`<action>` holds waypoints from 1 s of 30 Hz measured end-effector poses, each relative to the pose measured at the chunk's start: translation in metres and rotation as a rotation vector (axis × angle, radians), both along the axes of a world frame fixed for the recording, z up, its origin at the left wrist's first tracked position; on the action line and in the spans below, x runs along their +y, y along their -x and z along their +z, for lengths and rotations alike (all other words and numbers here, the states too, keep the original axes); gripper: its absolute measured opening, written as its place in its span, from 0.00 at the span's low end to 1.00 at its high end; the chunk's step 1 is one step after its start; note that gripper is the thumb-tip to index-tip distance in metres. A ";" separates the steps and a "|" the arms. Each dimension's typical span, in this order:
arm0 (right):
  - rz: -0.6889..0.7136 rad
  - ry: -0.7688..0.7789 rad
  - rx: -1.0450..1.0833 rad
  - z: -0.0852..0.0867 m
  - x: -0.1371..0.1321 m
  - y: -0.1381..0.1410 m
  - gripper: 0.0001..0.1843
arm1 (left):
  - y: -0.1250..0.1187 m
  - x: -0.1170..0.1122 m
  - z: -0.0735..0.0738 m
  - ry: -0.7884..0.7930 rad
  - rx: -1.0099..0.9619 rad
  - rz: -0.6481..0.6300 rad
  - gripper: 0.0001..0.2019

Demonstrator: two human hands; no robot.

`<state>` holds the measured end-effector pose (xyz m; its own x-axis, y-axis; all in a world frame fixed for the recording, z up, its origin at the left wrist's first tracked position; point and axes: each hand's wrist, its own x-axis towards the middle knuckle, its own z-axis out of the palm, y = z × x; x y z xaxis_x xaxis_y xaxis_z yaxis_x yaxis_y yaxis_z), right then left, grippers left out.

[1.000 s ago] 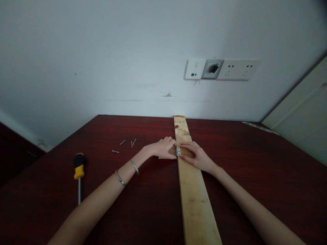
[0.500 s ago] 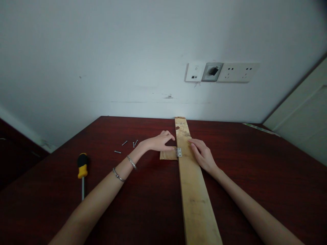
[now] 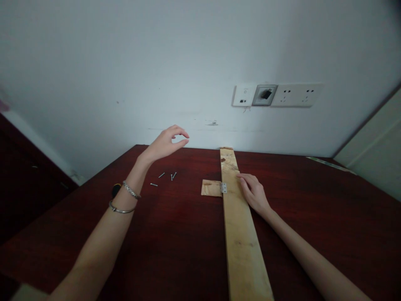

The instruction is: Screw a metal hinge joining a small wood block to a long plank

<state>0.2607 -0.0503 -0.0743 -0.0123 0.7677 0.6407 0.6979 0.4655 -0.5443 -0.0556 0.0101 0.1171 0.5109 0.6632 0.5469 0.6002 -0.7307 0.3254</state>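
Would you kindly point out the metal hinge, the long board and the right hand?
Metal hinge (image 3: pixel 224 187): head view, middle of its plate.
Long board (image 3: pixel 240 223): head view, middle of its top face.
Right hand (image 3: pixel 256 195): head view, back of the hand.

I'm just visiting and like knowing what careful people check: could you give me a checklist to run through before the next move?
1. Hinge at the joint between small wood piece and long board: ok.
2. Hinge fastened: cannot tell, too small.
3. Right hand resting at the board's right edge: ok.
4. Left hand free, holding nothing: ok.
5. Four screws visible on the tabletop: ok.
6. Dark handle in full view: not ok, partly behind left arm.
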 end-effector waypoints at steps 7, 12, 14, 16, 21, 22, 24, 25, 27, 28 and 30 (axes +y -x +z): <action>0.013 0.031 0.011 -0.002 0.001 0.000 0.18 | 0.060 0.020 -0.021 0.280 0.373 0.038 0.13; 0.023 0.058 0.000 -0.005 0.002 0.000 0.19 | 0.103 0.022 -0.057 0.427 0.662 0.060 0.10; 0.033 0.071 -0.004 -0.006 0.003 -0.001 0.19 | 0.115 0.019 -0.069 0.446 0.695 0.105 0.09; 0.039 0.096 0.002 -0.006 0.004 -0.003 0.19 | 0.121 0.014 -0.081 0.423 0.725 0.136 0.08; -0.005 0.179 0.056 -0.004 0.004 -0.005 0.20 | 0.120 0.004 -0.099 0.380 0.794 0.119 0.06; -0.011 0.190 0.063 -0.004 0.004 -0.005 0.21 | 0.120 0.004 -0.101 0.370 0.800 0.109 0.06; -0.012 0.201 0.069 -0.002 0.003 -0.004 0.22 | 0.118 0.005 -0.103 0.356 0.799 0.100 0.05; -0.010 0.202 0.069 -0.001 0.002 -0.004 0.22 | 0.117 0.006 -0.103 0.355 0.797 0.095 0.05; -0.008 0.191 0.069 -0.001 0.001 -0.004 0.21 | 0.116 0.008 -0.104 0.357 0.802 0.074 0.05; -0.008 0.183 0.070 -0.002 0.001 -0.004 0.21 | 0.116 0.009 -0.105 0.357 0.808 0.060 0.05; -0.009 0.177 0.069 -0.003 0.002 -0.004 0.20 | 0.115 0.011 -0.107 0.359 0.830 0.049 0.05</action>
<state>0.2646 -0.0484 -0.0768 0.0343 0.8686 0.4944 0.6601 0.3517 -0.6637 -0.1701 0.0213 0.0103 0.6155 0.7542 -0.2288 0.7713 -0.6361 -0.0223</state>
